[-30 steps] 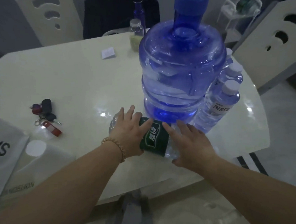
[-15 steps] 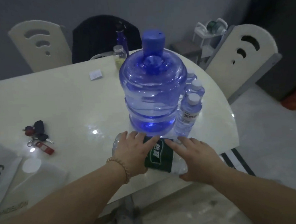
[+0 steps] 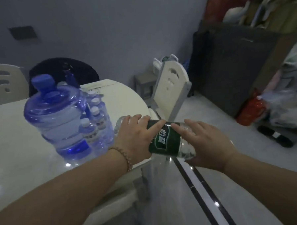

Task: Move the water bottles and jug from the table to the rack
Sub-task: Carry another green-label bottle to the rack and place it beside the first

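At the left of the frame, the blue jug and small bottles are seen standing on the table. At centre, by the table's edge, a green-labelled bottle is held on its side, with the left hand curled over one end and the right hand wrapped round the other.

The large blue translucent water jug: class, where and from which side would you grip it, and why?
Probably the narrow neck under its blue cap, from above: the large blue translucent water jug stands upright, its body is wide, and small clear plastic bottles crowd its right side.
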The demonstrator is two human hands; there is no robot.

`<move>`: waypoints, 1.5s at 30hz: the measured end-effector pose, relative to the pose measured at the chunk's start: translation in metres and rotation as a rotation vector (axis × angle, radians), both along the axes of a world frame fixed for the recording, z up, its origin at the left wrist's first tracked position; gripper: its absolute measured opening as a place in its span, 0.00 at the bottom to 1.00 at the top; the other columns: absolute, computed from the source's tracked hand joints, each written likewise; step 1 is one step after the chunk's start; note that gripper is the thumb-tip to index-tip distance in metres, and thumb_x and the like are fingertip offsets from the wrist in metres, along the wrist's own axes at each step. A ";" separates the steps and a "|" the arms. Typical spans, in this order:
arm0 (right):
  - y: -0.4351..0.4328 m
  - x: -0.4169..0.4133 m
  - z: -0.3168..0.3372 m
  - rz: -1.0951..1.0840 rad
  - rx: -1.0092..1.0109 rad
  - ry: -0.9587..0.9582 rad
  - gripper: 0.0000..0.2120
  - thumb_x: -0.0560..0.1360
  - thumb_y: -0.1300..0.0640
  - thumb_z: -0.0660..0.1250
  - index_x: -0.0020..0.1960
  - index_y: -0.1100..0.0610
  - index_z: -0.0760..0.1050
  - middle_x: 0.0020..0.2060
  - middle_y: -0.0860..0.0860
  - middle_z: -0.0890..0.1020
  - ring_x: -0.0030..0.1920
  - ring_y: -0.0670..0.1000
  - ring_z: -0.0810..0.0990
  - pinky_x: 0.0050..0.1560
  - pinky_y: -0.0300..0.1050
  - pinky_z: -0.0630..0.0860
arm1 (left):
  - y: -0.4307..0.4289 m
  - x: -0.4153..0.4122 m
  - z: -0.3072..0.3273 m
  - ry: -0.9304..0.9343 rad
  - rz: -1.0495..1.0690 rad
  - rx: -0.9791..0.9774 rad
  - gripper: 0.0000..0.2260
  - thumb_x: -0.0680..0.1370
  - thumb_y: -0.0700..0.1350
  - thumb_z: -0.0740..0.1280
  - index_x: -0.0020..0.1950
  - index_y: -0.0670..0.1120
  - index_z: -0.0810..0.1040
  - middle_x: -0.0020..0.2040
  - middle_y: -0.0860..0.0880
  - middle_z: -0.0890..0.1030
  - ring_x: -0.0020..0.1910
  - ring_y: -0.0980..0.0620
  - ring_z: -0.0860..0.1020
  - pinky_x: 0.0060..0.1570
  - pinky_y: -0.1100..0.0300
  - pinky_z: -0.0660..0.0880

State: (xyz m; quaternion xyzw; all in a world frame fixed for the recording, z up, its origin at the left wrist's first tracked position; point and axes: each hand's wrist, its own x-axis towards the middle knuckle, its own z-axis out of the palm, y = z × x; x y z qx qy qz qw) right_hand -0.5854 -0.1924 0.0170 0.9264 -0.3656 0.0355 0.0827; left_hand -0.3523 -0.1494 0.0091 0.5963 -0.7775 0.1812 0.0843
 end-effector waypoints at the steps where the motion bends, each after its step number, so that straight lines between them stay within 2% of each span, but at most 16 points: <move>1: -0.007 -0.022 0.003 -0.009 -0.018 -0.002 0.55 0.58 0.37 0.76 0.76 0.47 0.50 0.63 0.61 0.73 0.57 0.61 0.76 0.52 0.58 0.77 | -0.010 -0.021 0.003 0.008 -0.008 -0.007 0.39 0.62 0.61 0.73 0.69 0.53 0.65 0.56 0.41 0.77 0.54 0.39 0.74 0.55 0.41 0.68; 7: -0.046 -0.141 0.022 -0.128 -0.082 0.001 0.57 0.53 0.38 0.79 0.75 0.49 0.55 0.64 0.61 0.73 0.56 0.62 0.77 0.47 0.57 0.78 | -0.075 -0.135 0.022 -0.023 -0.110 -0.029 0.40 0.64 0.64 0.70 0.71 0.56 0.59 0.59 0.43 0.75 0.56 0.42 0.72 0.57 0.44 0.66; 13: -0.098 -0.202 0.018 -0.219 -0.061 0.028 0.56 0.61 0.38 0.74 0.75 0.43 0.40 0.72 0.56 0.64 0.64 0.61 0.70 0.57 0.57 0.74 | -0.147 -0.198 0.029 -0.115 -0.180 -0.024 0.41 0.65 0.65 0.69 0.72 0.57 0.54 0.63 0.45 0.71 0.60 0.43 0.69 0.60 0.43 0.65; 18: -0.172 -0.237 0.012 -0.252 -0.040 0.059 0.55 0.62 0.38 0.73 0.75 0.43 0.39 0.72 0.55 0.65 0.64 0.60 0.70 0.58 0.56 0.73 | -0.226 -0.234 0.019 -0.107 -0.189 0.002 0.41 0.65 0.65 0.69 0.72 0.57 0.53 0.64 0.45 0.71 0.61 0.43 0.69 0.63 0.45 0.63; 27: -0.350 -0.272 0.009 -0.298 0.012 0.092 0.55 0.63 0.35 0.71 0.74 0.42 0.36 0.72 0.53 0.63 0.64 0.57 0.69 0.57 0.52 0.73 | -0.417 -0.272 0.009 -0.078 -0.218 0.062 0.41 0.65 0.63 0.70 0.72 0.58 0.52 0.66 0.45 0.69 0.63 0.43 0.67 0.65 0.41 0.61; 33: -0.466 -0.274 0.013 -0.327 0.031 0.065 0.56 0.61 0.34 0.72 0.74 0.43 0.39 0.71 0.53 0.65 0.63 0.57 0.70 0.55 0.51 0.75 | -0.537 -0.276 0.022 -0.131 -0.216 0.074 0.42 0.67 0.62 0.70 0.72 0.59 0.49 0.68 0.45 0.67 0.66 0.42 0.65 0.66 0.41 0.60; 39: -0.606 -0.260 -0.001 -0.184 0.053 0.061 0.54 0.63 0.34 0.69 0.73 0.41 0.33 0.73 0.51 0.60 0.66 0.56 0.67 0.60 0.51 0.72 | -0.650 -0.262 0.004 -0.101 -0.093 0.153 0.43 0.66 0.62 0.71 0.72 0.60 0.46 0.70 0.46 0.65 0.67 0.43 0.63 0.67 0.42 0.59; 45: -0.755 -0.227 -0.009 -0.007 0.078 0.060 0.53 0.63 0.37 0.69 0.73 0.42 0.34 0.72 0.51 0.60 0.63 0.56 0.68 0.58 0.51 0.72 | -0.760 -0.231 -0.010 -0.077 0.066 0.169 0.45 0.65 0.62 0.72 0.72 0.60 0.46 0.68 0.47 0.67 0.65 0.44 0.65 0.67 0.43 0.60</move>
